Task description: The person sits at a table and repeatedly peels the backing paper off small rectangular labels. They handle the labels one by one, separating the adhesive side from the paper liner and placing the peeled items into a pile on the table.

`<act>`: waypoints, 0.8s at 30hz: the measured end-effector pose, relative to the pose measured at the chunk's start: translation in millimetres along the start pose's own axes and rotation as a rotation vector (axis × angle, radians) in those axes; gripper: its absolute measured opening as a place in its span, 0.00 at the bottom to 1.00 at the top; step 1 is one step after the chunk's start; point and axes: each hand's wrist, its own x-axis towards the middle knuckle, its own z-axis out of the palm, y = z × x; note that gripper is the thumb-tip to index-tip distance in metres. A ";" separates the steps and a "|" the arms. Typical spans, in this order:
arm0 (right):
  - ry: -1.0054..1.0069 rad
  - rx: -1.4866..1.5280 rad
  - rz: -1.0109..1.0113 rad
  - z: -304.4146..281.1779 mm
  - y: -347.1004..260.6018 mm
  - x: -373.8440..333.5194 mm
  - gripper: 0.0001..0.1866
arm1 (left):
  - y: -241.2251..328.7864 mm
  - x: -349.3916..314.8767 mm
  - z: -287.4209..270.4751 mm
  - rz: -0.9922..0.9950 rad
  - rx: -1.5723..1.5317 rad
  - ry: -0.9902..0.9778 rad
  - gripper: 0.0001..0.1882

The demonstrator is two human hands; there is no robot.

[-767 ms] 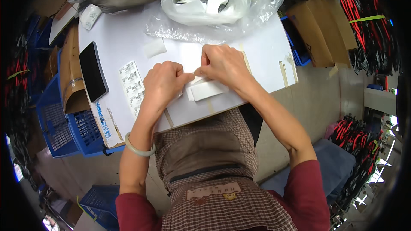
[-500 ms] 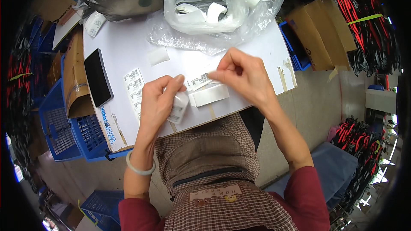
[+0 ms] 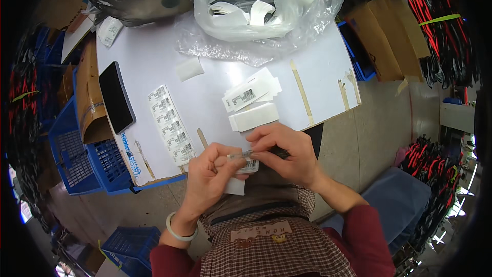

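Note:
My left hand [image 3: 211, 174] is closed on white barcode labels [image 3: 251, 166] held over my lap, just off the table's front edge. A blank white end [image 3: 234, 186] hangs below its fingers. My right hand [image 3: 287, 155] is closed too, thumb and fingers pinching the upper edge of the same labels where the two hands meet. Exactly what lies between the fingertips is partly hidden. Beyond the hands lie a small pile of white barcode tags [image 3: 248, 94] and a stack of blank white strips [image 3: 254, 117]. A sheet of barcode labels [image 3: 172, 127] lies flat to the left.
A black phone [image 3: 117, 97] lies near the table's left edge. At the back are a clear plastic bag [image 3: 215, 31] with white label rolls and a dark plastic bag [image 3: 138, 0]. Blue crates [image 3: 77, 149] and cardboard boxes [image 3: 387, 41] flank the table.
Both hands have come together in front of me. My right hand has left the tag pile and moved down toward me; my left has moved right and nearer, still holding the labels.

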 end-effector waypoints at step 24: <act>-0.114 -0.146 0.398 -19.3 23.0 45.1 0.04 | -9.1 64.4 -9.1 -0.019 0.722 0.204 0.17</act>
